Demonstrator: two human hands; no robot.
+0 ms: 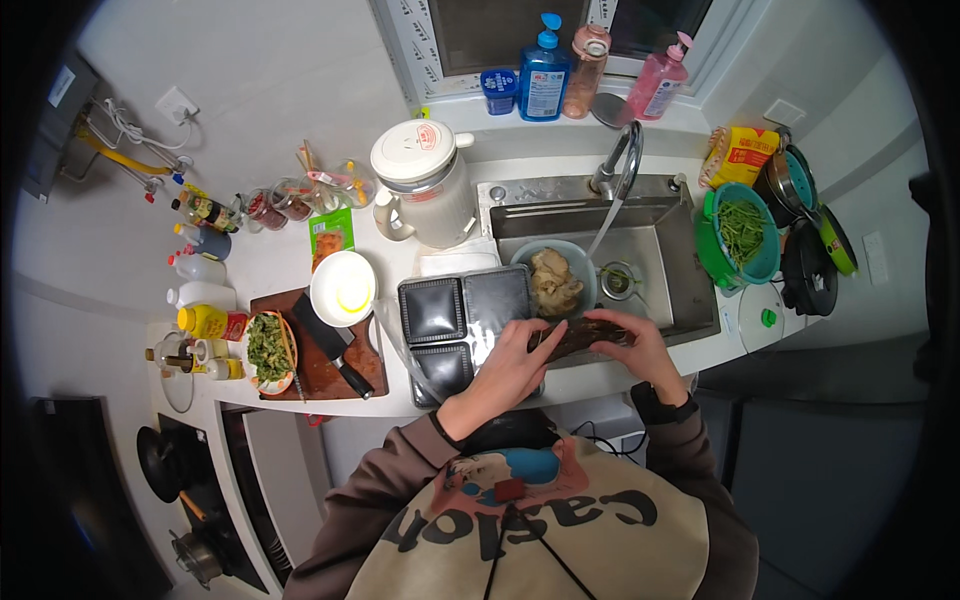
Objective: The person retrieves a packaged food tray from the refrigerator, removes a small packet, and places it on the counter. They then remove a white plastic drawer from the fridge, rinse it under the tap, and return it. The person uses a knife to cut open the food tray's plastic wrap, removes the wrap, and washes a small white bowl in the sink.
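Note:
Both hands hold a long, dark brown, rough-surfaced thing (577, 339) over the sink's front edge; its exact kind is unclear. My left hand (517, 364) grips its left end, and my right hand (636, 346) has the right end between thumb and fingers. Just beyond, a pale blue bowl (588, 279) sits in the steel sink (664, 247) with lumpy, pale brown food (555, 283) in it. A stream of water falls from the chrome faucet (628, 146) near the bowl's right rim. Black compartment trays (433, 309) in clear plastic lie beside and partly under my left forearm.
At left, a cutting board (367, 360) carries a cleaver (324, 330), a white bowl (343, 277) and a plate of chopped greens (270, 349) with chopsticks. A white lidded jug (427, 187) stands behind. Right of the sink is a green basket of green vegetables (741, 232). Pump bottles (545, 79) line the sill.

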